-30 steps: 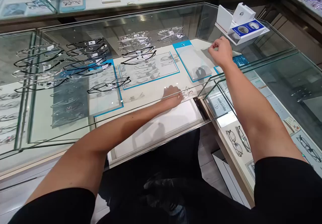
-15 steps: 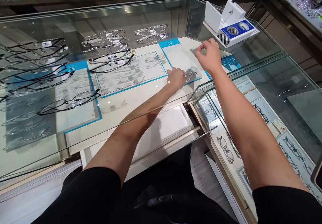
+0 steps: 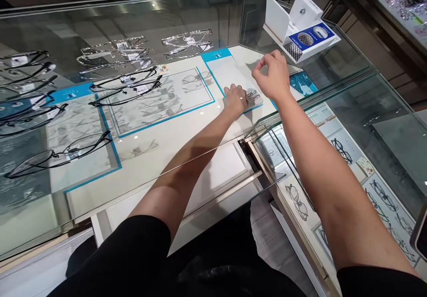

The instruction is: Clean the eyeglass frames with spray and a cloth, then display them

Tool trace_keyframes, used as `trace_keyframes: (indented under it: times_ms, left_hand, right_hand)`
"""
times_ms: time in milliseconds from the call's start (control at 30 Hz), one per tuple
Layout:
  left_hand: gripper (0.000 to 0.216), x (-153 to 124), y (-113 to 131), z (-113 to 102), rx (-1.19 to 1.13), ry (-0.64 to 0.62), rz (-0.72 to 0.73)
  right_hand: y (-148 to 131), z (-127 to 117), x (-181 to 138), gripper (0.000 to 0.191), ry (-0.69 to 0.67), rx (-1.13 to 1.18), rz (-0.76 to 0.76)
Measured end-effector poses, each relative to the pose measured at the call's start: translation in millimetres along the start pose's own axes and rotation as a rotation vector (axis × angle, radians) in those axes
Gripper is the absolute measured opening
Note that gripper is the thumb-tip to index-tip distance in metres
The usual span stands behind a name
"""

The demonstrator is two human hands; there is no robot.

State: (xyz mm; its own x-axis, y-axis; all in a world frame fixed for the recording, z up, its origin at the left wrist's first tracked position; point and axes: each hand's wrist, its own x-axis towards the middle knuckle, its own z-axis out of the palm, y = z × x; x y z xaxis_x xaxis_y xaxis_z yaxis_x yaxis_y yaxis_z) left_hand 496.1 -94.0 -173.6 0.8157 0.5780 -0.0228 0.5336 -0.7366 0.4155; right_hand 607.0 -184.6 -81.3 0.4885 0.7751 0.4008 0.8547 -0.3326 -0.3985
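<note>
My left hand (image 3: 236,99) is inside the glass display case, seen through the top pane. Its fingers are curled at the left end of a thin-framed pair of eyeglasses (image 3: 252,95), which sticks out to the right of them; the exact grip is partly hidden. The eyeglasses lie near the lower end of a white display card with blue edges (image 3: 220,67). To the right and farther off is my right hand (image 3: 274,73), which looks to be above the glass. Thumb and forefinger meet in a ring, and I see nothing between them.
Rows of eyeglasses (image 3: 125,81) stand on the glass top at the left. An opened white and blue box (image 3: 310,38) sits beyond my right hand. Below the pane a white drawer (image 3: 230,163) is pulled out. A second glass case (image 3: 333,114) with frames joins at right.
The view has shifted a little, so the eyeglasses at the left appear farther left. Both hands keep nearly the same place and pose.
</note>
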Motion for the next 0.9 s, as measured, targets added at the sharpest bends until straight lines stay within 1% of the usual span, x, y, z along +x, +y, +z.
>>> trace_keyframes:
  times_ms: [100, 233, 300, 400, 500, 667, 800, 900]
  left_hand:
    - [0.040, 0, 1, 0, 0.000, -0.008, 0.005]
    - [0.038, -4, 4, -5, 0.004, -0.011, 0.030]
    - [0.041, -7, 7, -9, 0.037, -0.032, 0.043]
    - [0.045, -9, 11, -13, 0.080, -0.063, 0.014]
    - [0.046, -10, 11, -16, 0.034, -0.061, 0.016]
    - [0.031, -7, -3, -17, -0.015, -0.006, 0.029]
    - [0.036, 2, -17, -17, -0.022, 0.037, 0.065]
    - [0.043, 10, -21, -12, -0.034, 0.048, 0.081]
  right_hand:
    - [0, -1, -1, 0.019, -0.017, 0.007, 0.001]
    - [2, 1, -1, 0.022, 0.019, 0.031, -0.023]
    - [2, 1, -1, 0.025, 0.030, 0.026, -0.023]
    - [3, 1, -1, 0.028, 0.034, -0.002, -0.020]
    - [5, 2, -1, 0.033, 0.038, -0.022, -0.042]
    - [8, 4, 0, 0.038, 0.001, -0.046, -0.028]
    - [6, 3, 1, 0.040, -0.004, -0.032, -0.023]
    - [-1, -1, -1, 0.039, 0.009, -0.025, -0.001]
